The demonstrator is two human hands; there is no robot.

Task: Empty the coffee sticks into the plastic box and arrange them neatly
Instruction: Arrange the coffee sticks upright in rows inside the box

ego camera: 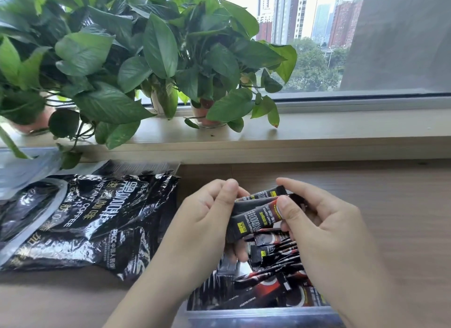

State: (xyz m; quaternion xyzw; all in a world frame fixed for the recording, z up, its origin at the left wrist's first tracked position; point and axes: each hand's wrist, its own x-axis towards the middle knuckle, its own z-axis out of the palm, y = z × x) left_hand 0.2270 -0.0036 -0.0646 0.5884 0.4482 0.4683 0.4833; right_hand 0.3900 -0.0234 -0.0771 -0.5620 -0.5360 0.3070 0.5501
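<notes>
Both hands grip a small bundle of coffee sticks [256, 217], the left hand [205, 220] at one end and the right hand [317, 220] at the other, seemingly to square them above the plastic box [258, 315], where loose sticks lie jumbled below.

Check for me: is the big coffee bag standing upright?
No, the coffee bag lies flat and crumpled on the table, left of the box.

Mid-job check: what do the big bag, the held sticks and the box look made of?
Coffee bag: glossy black film, probably foil-lined plastic; crinkles and glare. Held coffee sticks: duller printed black film. Plastic box: translucent rigid-looking plastic; contents show dimly through its wall.
</notes>
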